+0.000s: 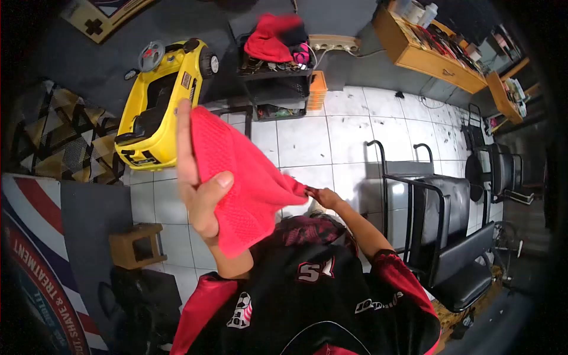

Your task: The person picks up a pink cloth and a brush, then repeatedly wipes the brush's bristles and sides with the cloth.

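Note:
A bright red cloth [239, 183] with a ribbed, textured weave is stretched between my two hands in front of my body. My left hand [201, 198] holds its wide end, the thumb pressed over the front and the straight fingers behind its edge. At the other end, the cloth narrows into gathered folds, where my right hand [325, 200] is closed around it near my waist. Part of my right fingers is hidden by the angle.
A yellow toy car [157, 103] stands behind my left hand. Ahead is a black shelf [275, 89] with red cloths on top. Black barber chairs [441, 219] are on the right, a brown stool [137, 245] on the left, and a wooden drawer counter [438, 62] at the back right.

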Tool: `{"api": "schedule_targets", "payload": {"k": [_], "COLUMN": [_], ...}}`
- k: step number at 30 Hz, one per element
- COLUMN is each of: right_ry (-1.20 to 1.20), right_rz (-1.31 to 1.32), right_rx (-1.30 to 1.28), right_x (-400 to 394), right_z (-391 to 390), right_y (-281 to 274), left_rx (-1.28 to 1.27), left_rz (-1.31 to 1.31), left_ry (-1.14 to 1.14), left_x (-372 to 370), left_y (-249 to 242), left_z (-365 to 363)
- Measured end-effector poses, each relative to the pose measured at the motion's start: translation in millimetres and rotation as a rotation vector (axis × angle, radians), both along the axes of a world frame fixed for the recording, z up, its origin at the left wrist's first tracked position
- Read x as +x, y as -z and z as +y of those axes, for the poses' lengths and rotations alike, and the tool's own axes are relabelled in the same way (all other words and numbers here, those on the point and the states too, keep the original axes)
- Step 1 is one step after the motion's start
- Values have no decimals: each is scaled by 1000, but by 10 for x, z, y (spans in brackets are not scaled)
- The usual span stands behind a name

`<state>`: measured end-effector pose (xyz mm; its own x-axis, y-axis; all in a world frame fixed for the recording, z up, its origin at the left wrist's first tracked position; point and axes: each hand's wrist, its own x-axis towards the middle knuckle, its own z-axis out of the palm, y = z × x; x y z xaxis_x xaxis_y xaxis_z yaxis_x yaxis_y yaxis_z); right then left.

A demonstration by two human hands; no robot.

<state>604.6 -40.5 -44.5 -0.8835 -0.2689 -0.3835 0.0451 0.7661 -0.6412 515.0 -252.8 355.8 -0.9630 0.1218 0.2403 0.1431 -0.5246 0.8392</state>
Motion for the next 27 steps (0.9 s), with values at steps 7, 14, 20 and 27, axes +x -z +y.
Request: {"api": "schedule_targets", "payload": {"k": [7, 14, 20, 27], "right_ry": [195, 788, 458, -6], "right_rz": [-196, 46, 234, 233], "right_rx": [328, -788, -1017, -251], "right_x": [355, -257, -214, -245], "right_z": [219, -297, -806, -563], "right_y": [350, -1340, -2597, -322], "left_rx": [24, 45, -100, -6], "left_rz": [-35, 23, 80, 115], "left_ry": [-106, 25, 112, -58], "left_x": [71, 119, 29, 109], "left_y": [-172, -30, 106, -164], "left_z": [-142, 32, 155, -14]}}
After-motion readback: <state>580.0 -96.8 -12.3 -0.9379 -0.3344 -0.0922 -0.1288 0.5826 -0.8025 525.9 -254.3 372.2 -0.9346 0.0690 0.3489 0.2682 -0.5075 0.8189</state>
